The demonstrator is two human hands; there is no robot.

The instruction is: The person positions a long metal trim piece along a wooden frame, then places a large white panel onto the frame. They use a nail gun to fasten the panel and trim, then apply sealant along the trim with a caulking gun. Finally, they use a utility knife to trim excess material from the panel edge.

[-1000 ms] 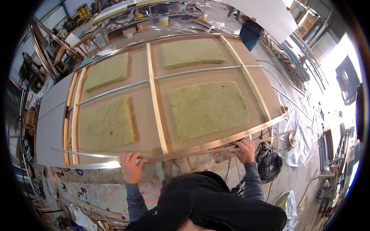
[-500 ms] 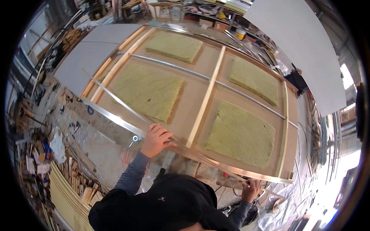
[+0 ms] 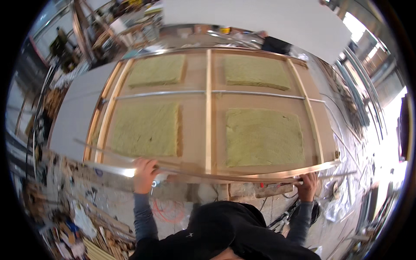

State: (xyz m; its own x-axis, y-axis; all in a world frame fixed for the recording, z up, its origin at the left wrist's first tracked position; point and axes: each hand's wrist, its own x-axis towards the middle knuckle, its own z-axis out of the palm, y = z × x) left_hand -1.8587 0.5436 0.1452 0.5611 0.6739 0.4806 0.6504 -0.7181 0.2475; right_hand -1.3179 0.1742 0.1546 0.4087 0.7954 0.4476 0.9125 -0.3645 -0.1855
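A large flat panel [image 3: 195, 125] lies before me, framed with wooden battens [image 3: 208, 130] and a metal rail [image 3: 160, 93]. Several yellow-green insulation slabs [image 3: 264, 136] rest in its bays. Along its near edge runs a long thin strip [image 3: 338, 175], with both ends extending past my hands. My left hand [image 3: 145, 175] is closed round the strip at the left part of that edge. Near the panel's front right corner, my right hand [image 3: 307, 186] grips the same strip; its fingertips are partly hidden.
A grey sheet [image 3: 80, 108] extends beyond the panel's left side. At the back stands a big white sheet [image 3: 260, 19], with another person's hand [image 3: 262, 34] seemingly at its lower edge. Timber offcuts [image 3: 108, 242], a red cord [image 3: 167, 211] and plastic film [image 3: 338, 208] lie on the floor.
My view has turned, so the panel now lies nearly level across it. The strip's left part has come down from over the panel toward the near edge. Both hands keep hold.
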